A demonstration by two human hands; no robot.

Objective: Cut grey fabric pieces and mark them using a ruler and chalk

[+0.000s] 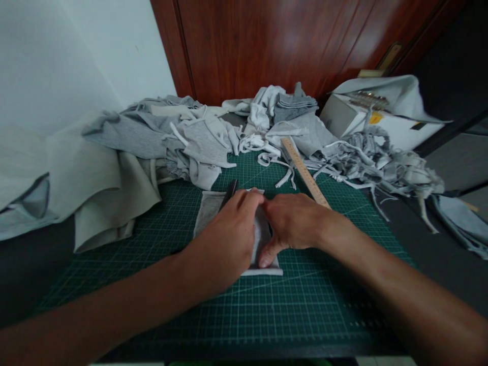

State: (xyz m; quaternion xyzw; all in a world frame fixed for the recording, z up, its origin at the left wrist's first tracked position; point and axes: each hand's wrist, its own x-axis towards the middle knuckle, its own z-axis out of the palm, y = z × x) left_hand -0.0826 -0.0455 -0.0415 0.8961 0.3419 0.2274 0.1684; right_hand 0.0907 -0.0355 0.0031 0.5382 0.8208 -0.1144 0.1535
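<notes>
A rectangular piece of light grey fabric [261, 237] lies on a green cutting mat [290, 315], with a pale strip along its near edge. My left hand [232, 236] is over the fabric, its fingers closed at the far edge. Beside it, my right hand [292, 221] rests on the fabric's right side with the thumb stretched toward me, apart from the fingers. Its fingertips meet those of the left hand and are partly hidden. A dark pointed blade [229, 194] lies across the fabric beyond my left hand; the rest of it is covered.
A wooden ruler [305, 170] lies slanted past my right hand. Heaped grey fabric [206, 137] and tangled scraps [366, 157] line the mat's far side. Stiff beige sheets [114, 198] curl at the left. A white box [335, 112] stands at the back right, before a wooden door [259, 46].
</notes>
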